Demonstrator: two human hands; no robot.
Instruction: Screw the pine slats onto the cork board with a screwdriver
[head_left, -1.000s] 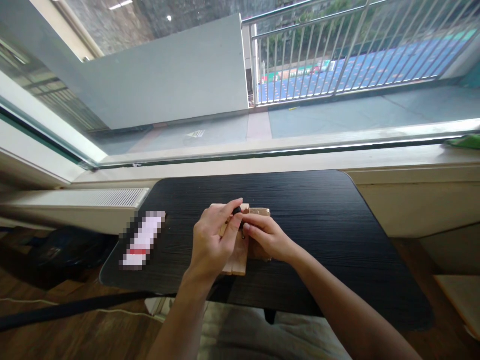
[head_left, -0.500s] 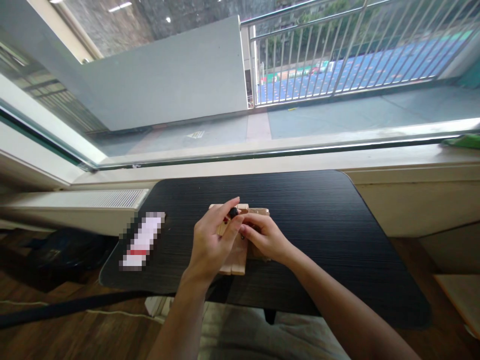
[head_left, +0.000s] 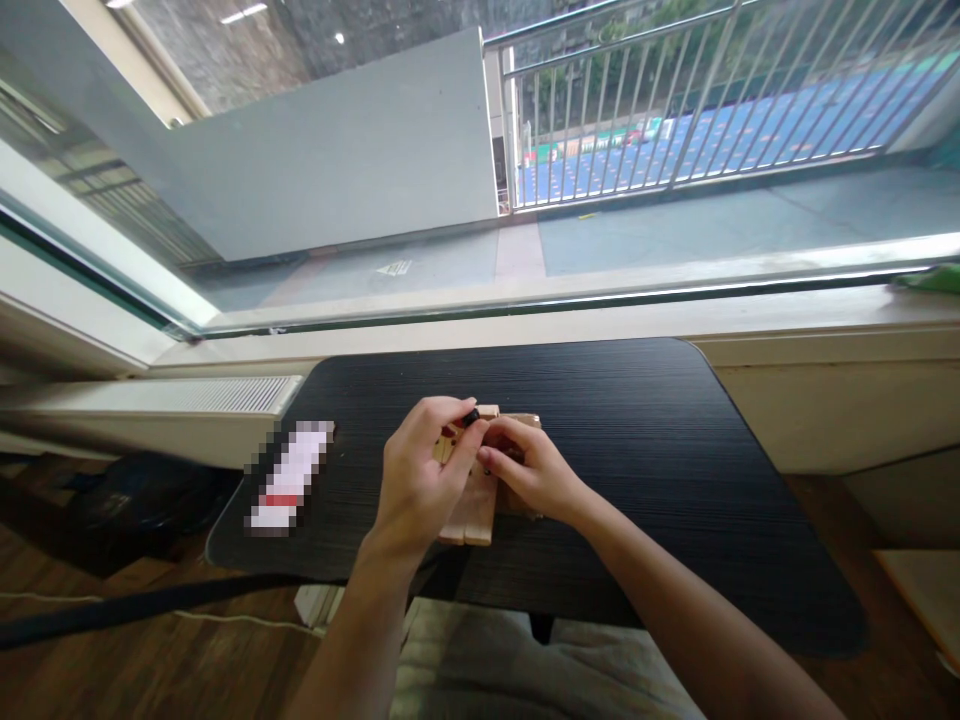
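Observation:
Between the thumb and index finger of my left hand [head_left: 426,455] is a small black rounded piece [head_left: 472,416]. My right hand [head_left: 529,462] is close against it, thumb and fingers pinched together near the left thumb tip; what they hold, if anything, is hidden. Below both hands lies a pale wooden piece [head_left: 466,522] with a lengthwise groove, its middle mostly covered by my fingers. Small dark and red details show in the gap beside my left fingers, too small to name. A brown wrapped packet [head_left: 531,419] sits partly beneath my right hand.
Everything rests on a black wood-grain table [head_left: 645,430] with rounded corners. A blurred-out white and red flat item [head_left: 292,475] lies at its left. Beyond the far edge run a window sill [head_left: 585,318] and glass. A white radiator [head_left: 247,400] stands left of the table.
The black piece has tilted and shifted slightly up and right as my left index finger lowered over it. My right hand has barely moved; the whole view shifted slightly.

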